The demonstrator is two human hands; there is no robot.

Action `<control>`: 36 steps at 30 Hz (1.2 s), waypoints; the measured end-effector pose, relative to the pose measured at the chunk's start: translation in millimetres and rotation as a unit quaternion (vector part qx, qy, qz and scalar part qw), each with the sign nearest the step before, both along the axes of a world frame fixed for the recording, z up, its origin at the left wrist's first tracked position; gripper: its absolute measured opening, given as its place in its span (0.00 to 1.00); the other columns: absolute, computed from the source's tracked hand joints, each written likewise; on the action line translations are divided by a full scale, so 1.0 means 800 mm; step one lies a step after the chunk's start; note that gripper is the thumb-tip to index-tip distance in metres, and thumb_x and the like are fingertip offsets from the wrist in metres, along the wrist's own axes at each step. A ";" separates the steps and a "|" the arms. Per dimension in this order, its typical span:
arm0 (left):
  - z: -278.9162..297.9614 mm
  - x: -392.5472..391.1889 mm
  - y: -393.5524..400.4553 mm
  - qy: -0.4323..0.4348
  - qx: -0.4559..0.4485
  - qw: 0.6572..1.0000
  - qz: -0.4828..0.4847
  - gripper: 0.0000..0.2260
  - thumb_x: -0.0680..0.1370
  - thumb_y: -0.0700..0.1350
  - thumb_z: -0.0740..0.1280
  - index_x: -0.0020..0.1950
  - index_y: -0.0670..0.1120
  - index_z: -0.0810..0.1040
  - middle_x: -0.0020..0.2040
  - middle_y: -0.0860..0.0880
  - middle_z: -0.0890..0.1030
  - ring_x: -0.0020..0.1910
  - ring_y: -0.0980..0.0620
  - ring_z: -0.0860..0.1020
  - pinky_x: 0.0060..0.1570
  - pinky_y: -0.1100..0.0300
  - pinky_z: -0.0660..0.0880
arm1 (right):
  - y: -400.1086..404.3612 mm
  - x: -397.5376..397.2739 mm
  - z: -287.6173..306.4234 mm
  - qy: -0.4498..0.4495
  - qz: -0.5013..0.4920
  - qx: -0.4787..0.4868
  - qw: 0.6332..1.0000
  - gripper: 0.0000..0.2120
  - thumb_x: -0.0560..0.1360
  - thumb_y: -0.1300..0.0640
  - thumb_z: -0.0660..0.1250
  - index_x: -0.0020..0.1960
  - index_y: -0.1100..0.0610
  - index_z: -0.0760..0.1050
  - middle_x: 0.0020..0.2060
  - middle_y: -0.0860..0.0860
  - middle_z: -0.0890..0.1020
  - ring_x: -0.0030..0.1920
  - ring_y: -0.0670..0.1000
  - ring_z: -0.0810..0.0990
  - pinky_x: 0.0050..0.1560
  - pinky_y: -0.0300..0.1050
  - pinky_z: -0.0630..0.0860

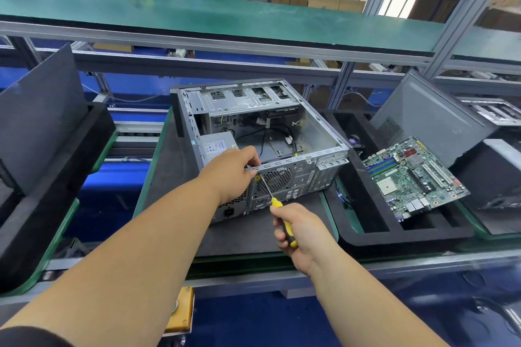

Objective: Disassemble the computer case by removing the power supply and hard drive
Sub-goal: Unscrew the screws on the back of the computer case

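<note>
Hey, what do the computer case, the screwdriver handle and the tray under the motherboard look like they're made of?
Case: bare sheet metal, likely steel; dull grey shine, punched slots, folded edges.
Screwdriver handle: probably hard plastic, glossy yellow with black; its shaft looks like bright metal.
Tray: seemingly black foam; matte, thick, soft-edged walls.

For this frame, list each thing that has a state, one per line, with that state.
Computer case: side panel off, lying on its side, interior exposed.
Power supply: still inside the case, not removed.
Screwdriver: held, tip at the case's rear panel.
Left hand: grips the case's rear top edge.
Right hand: grips the screwdriver handle.
Motherboard: out of a case, lying tilted in the black tray.
</note>
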State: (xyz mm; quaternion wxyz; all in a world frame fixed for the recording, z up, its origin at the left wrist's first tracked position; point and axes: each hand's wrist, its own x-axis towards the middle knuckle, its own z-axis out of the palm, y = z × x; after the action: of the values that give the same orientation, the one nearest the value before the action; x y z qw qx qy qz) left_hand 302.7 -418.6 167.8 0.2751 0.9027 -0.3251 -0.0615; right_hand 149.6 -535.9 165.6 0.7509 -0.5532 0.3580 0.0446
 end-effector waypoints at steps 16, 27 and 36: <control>0.002 -0.001 0.000 0.010 0.011 1.000 0.005 0.04 0.81 0.47 0.61 0.53 0.58 0.70 0.56 0.51 0.73 0.51 0.50 0.73 0.48 0.57 0.68 | -0.002 0.004 0.001 0.030 0.002 0.023 0.999 0.08 0.80 0.57 0.63 0.45 0.59 0.77 0.30 0.51 0.78 0.24 0.47 0.71 0.25 0.39 0.66; 0.003 -0.001 0.000 0.006 0.006 1.000 0.007 0.04 0.81 0.48 0.62 0.54 0.57 0.71 0.54 0.51 0.73 0.51 0.50 0.73 0.47 0.57 0.67 | 0.000 -0.003 -0.009 -0.006 0.037 -0.052 0.998 0.07 0.81 0.53 0.63 0.51 0.57 0.75 0.34 0.52 0.80 0.25 0.46 0.70 0.26 0.39 0.65; 0.003 -0.001 0.001 0.001 0.006 1.000 0.004 0.05 0.81 0.47 0.62 0.56 0.56 0.72 0.54 0.52 0.72 0.52 0.50 0.73 0.50 0.56 0.70 | 0.000 0.001 0.001 0.054 0.014 -0.027 0.998 0.12 0.81 0.51 0.63 0.48 0.58 0.80 0.32 0.49 0.83 0.25 0.46 0.70 0.26 0.37 0.64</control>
State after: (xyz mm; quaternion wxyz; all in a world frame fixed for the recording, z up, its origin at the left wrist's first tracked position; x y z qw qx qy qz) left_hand 301.6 -418.0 169.9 0.2701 0.9056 -0.3208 -0.0637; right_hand 150.2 -536.1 166.3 0.7144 -0.5752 0.3913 0.0753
